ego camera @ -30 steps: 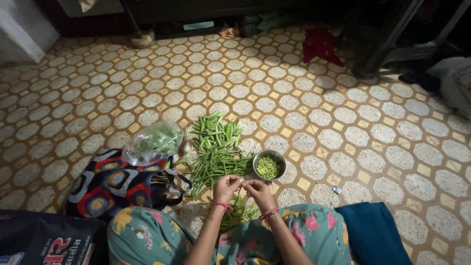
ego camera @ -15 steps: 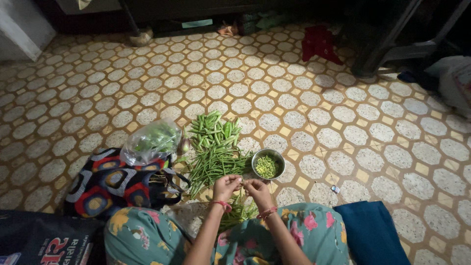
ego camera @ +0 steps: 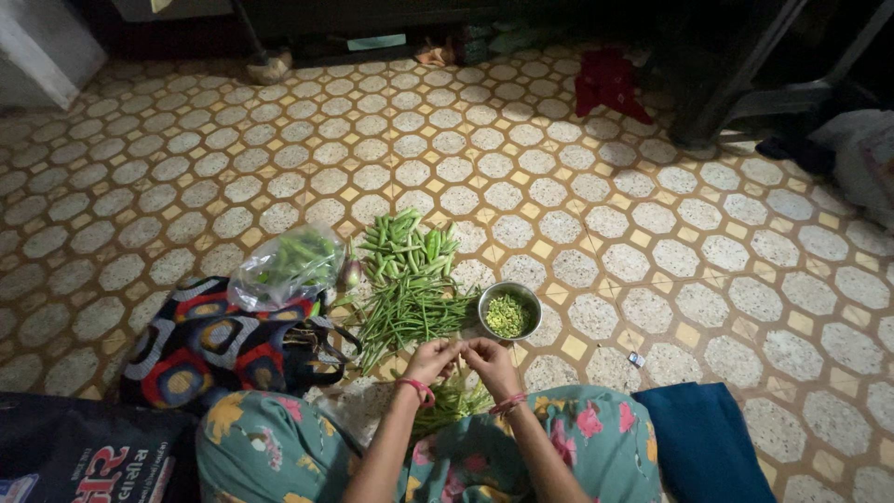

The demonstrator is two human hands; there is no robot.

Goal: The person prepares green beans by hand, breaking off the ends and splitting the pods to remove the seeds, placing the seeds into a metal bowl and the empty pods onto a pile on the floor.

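Little had shifted since the earlier frames: both hands sat at the same spot above the lap, only drawn a touch closer, with the view nudged slightly. The left hand [ego camera: 430, 360] and the right hand [ego camera: 490, 359] were brought together, fingertips meeting and pinched on a single green bean [ego camera: 459, 351] held between them; how much of it showed was hard to tell, since the fingers covered most of it. Judging by that grip, the step in hand looked like snapping or trimming the bean into small pieces, and the next move would call for a short, firm break between the thumbs, then a small reach forward and to the right to drop the bits. Just beyond the right hand stood a small steel bowl [ego camera: 509, 311] partly filled with chopped green pieces. Ahead of the left hand lay a loose heap of whole beans [ego camera: 410, 279] spread on the tiled floor [ego camera: 652, 233], near enough for either hand. Directly below the hands, on the lap, a smaller bunch of beans [ego camera: 453, 402] rested against the floral clothing [ego camera: 577, 442]. Farther off on the left-hand side lay a clear plastic bag [ego camera: 289, 268] with more green pods, resting on a patterned cloth bag [ego camera: 219, 345]. On the right-hand side, beside the knee, lay a folded dark blue cloth [ego camera: 708, 438].
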